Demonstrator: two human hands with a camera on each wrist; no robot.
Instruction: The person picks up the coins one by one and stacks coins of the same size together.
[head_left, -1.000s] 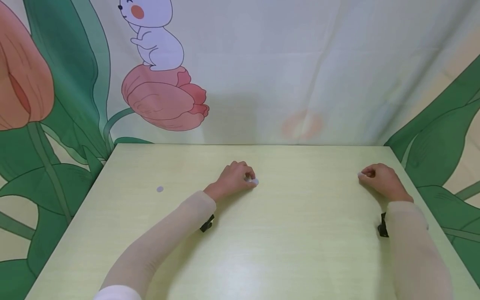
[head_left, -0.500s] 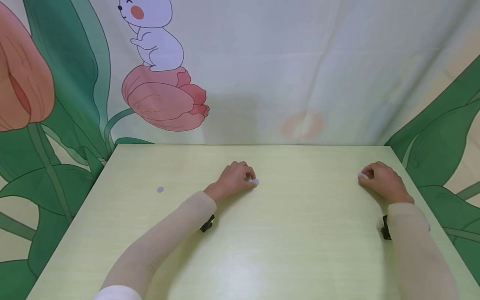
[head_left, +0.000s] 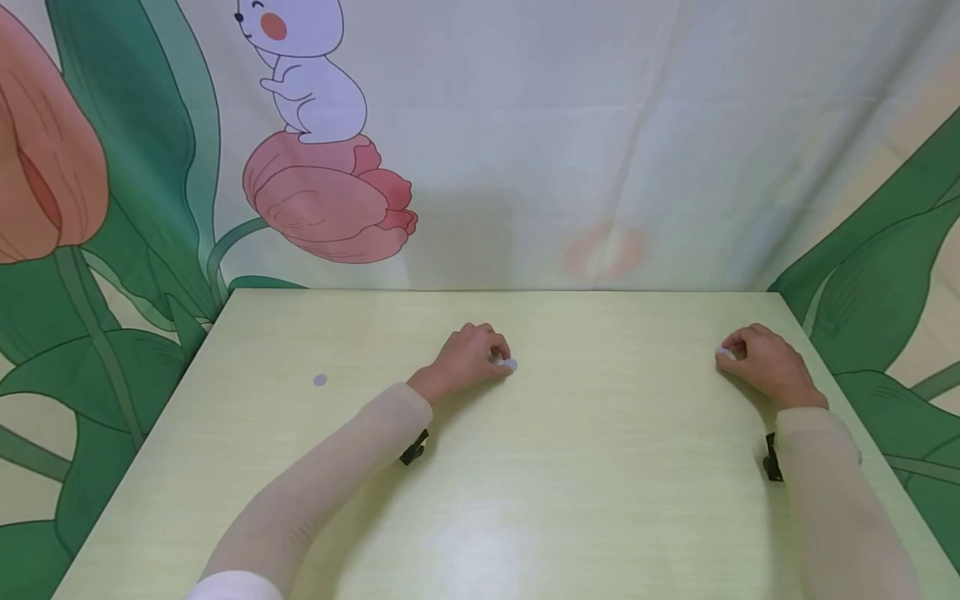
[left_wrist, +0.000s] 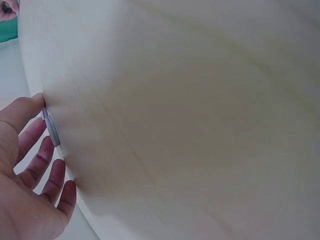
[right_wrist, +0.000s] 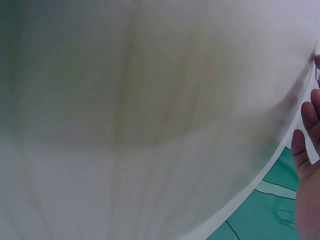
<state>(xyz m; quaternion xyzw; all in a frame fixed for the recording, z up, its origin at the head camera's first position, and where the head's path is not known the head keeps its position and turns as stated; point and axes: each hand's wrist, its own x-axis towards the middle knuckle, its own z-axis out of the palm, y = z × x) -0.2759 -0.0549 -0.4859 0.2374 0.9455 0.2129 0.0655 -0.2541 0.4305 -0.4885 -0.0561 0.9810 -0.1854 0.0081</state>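
Near the middle of the table, my left hand pinches a small pale disc between thumb and fingertips, low at the tabletop. The left wrist view shows the disc as a flat grey-white edge by the thumb, with another thin pale edge beside it. Far to the right, my right hand holds a similar pale disc between thumb and index finger. Only part of that hand enters the right wrist view, at its right edge. A third pale disc lies flat on the table, left of my left hand.
The light wooden table ends at the back against a printed curtain with tulips, leaves and a white animal. Black wrist devices show beneath both forearms.
My right forearm has shifted slightly to the right, and the right fingers have adjusted a little on the disc. The left hand and the lone disc have stayed in place.
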